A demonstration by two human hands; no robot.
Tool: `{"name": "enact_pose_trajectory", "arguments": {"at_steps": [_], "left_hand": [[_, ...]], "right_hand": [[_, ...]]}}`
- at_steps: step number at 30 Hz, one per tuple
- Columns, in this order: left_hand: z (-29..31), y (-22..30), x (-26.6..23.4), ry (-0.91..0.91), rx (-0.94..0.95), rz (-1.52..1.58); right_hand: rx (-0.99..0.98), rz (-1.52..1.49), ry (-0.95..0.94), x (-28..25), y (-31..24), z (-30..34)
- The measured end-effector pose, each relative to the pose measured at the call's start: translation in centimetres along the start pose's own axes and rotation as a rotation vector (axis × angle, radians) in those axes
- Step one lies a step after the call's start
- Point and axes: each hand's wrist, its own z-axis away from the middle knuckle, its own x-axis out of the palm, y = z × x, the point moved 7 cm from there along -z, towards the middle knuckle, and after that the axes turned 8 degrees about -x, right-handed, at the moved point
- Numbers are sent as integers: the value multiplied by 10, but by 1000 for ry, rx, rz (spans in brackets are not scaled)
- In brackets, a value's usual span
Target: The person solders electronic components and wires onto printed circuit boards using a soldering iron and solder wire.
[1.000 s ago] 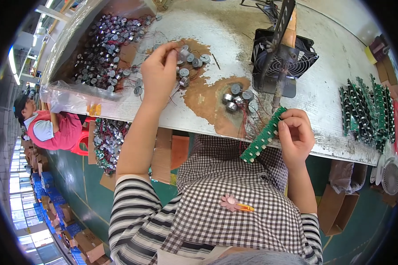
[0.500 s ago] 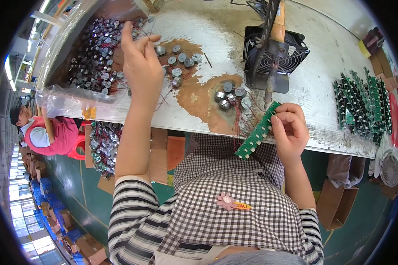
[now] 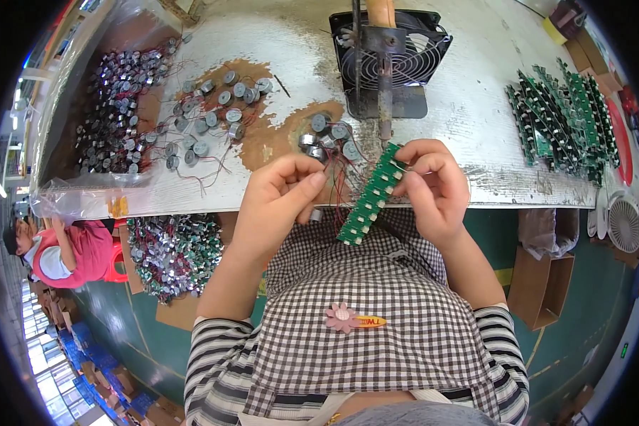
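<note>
So, both hands busy at the front edge of the counter, joining a small part to a green board.

Right hand has its grip pinched on the top end of the green circuit strip, which hangs tilted past the counter's front edge; left hand pinches a small metal motor with thin red wires, just beside the strip. Looks like the fitting step, and the next move probably calls for lining those wires up with the board. More loose motors sit near the front edge, a black fan behind them, a stack of green boards toward the right edge. Green floor, cardboard boxes, another person seated at the left.
</note>
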Motion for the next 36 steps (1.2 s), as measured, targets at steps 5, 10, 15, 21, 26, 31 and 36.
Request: {"name": "enact_pose_trajectory", "arguments": {"at_steps": [5,10,15,21,26,31,36], "left_hand": [[-9,7,19,44,99,36],[-16,2,32,60,115,9],[-17,14,40,93,390,-372],[-29,15,51,27,252,-119],[-32,16,51,13,229,-141],[-34,21,48,43,289,-145],[-29,18,53,29,202,-244]], "right_hand": [[-75,300,-129,11,-3,2],[-98,269,-98,10,-5,4],[-66,190,-64,6,-5,6],[-131,271,-71,7,-11,2],[-119,322,-57,7,-14,-2],[-184,428,-127,12,-20,-13],[-123,309,-68,8,-12,-2]]}}
